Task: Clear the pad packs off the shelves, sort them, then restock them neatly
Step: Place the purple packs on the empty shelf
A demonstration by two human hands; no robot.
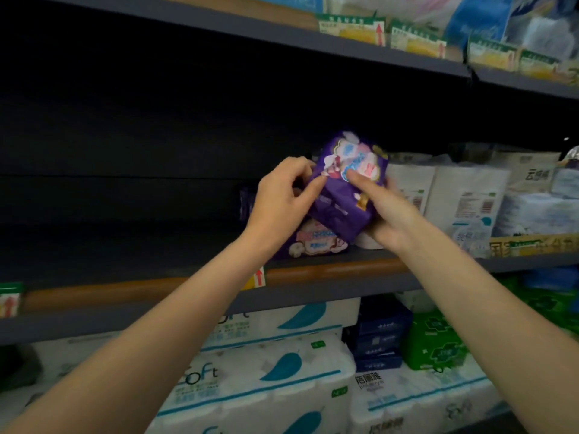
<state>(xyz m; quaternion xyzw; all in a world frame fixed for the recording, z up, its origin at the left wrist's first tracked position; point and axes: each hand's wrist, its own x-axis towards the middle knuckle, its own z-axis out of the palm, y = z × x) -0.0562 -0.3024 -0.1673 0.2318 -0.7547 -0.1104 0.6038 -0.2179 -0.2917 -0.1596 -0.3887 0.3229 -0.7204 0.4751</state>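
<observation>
A purple pad pack (346, 195) is held tilted above the middle shelf (329, 270), between both my hands. My left hand (282, 202) pinches its left edge with curled fingers. My right hand (385, 211) grips its right side, thumb pressed on the front. Below it a second purple pad pack (316, 242) lies flat on the shelf. Another purple pack (247, 202) shows dimly behind my left hand. The shelf's left part is dark and bare.
White tissue packs (463, 202) stand on the same shelf to the right. The lower shelf holds white toilet-paper bundles (282, 371), dark blue packs (379, 336) and green packs (435, 343). The upper shelf edge (344, 39) carries price tags.
</observation>
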